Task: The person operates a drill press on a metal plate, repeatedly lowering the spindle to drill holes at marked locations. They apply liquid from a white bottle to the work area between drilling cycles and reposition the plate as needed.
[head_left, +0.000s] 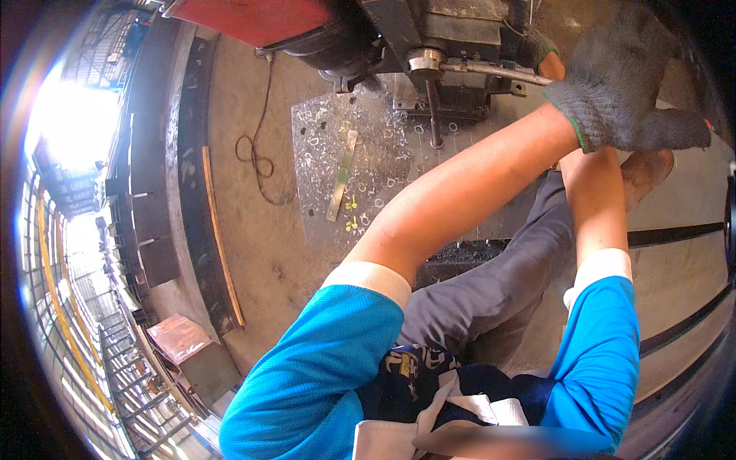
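Note:
My left hand (pixel 621 84), in a dark knitted glove with a green cuff edge, is raised at the upper right. Its thumb stretches out sideways, apart from the fingers, and I see nothing held in it. My right forearm (pixel 598 195) passes behind the left wrist. Only part of my gloved right hand (pixel 540 50) shows beyond, beside the drilling machine (pixel 452 34); its fingers are hidden. From the machine's round metal hub (pixel 425 63), one rod (pixel 494 70) reaches right toward my hands. Another rod (pixel 434 111) points down over the marked steel plate (pixel 310 138).
Metal shavings, holes and chalked rings cover the plate, where a flat metal strip (pixel 342 176) lies. A black cable (pixel 264 149) loops across the floor. Left of it is a long wooden strip (pixel 222 238), with a box (pixel 188 349) nearer. My shoe (pixel 650 175) rests at right.

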`<act>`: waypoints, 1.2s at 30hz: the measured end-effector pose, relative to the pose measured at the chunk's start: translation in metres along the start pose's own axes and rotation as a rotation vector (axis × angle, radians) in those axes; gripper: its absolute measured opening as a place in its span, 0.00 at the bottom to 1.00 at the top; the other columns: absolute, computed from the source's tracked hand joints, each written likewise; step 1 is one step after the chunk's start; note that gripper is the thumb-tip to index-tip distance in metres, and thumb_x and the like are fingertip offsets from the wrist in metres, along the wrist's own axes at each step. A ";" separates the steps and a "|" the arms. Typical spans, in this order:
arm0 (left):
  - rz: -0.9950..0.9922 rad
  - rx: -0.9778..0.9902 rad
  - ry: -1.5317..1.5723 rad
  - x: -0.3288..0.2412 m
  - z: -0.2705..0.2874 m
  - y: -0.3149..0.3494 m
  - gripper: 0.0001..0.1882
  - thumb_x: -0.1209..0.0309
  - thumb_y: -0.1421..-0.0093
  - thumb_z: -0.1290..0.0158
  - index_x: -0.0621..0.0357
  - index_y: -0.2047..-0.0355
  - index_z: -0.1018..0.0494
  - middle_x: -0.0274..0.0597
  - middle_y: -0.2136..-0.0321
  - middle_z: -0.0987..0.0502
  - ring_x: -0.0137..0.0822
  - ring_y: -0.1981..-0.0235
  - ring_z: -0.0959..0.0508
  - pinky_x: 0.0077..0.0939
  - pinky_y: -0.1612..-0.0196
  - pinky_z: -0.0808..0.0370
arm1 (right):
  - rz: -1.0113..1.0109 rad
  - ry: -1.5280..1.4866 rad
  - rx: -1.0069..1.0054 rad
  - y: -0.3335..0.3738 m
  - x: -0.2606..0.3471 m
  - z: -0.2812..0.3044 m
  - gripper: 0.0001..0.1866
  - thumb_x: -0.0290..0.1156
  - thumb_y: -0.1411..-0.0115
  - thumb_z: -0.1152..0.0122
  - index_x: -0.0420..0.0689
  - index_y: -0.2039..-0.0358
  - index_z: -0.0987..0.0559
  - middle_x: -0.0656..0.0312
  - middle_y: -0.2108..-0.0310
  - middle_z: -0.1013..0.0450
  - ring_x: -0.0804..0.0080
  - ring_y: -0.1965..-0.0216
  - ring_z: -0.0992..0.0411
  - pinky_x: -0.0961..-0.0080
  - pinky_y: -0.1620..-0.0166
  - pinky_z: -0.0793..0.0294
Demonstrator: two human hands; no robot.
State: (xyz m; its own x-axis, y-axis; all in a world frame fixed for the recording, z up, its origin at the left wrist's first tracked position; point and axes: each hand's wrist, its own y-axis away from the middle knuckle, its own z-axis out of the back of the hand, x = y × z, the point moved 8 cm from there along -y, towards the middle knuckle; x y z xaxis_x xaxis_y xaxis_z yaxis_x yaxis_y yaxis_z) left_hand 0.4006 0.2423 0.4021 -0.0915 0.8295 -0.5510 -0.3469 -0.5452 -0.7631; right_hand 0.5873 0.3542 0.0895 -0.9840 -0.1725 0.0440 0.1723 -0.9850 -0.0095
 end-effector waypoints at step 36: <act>1.757 0.031 -1.054 0.057 0.261 0.622 0.39 0.46 0.46 0.36 0.51 0.38 0.29 0.57 0.45 0.22 0.58 0.45 0.21 0.47 0.44 0.25 | 0.460 0.524 -0.899 0.145 0.108 0.065 0.17 0.36 0.33 0.48 0.40 0.55 0.16 0.51 0.60 0.17 0.58 0.62 0.18 0.57 0.58 0.21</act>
State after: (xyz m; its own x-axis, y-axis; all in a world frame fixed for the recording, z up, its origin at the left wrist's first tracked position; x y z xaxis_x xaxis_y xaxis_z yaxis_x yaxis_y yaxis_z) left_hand -0.0640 -0.0180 -0.0160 -0.6621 -0.7325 -0.1583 0.6849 -0.6772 0.2691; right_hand 0.5090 0.1927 0.1577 -0.7699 -0.2874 -0.5697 0.6350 -0.4339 -0.6392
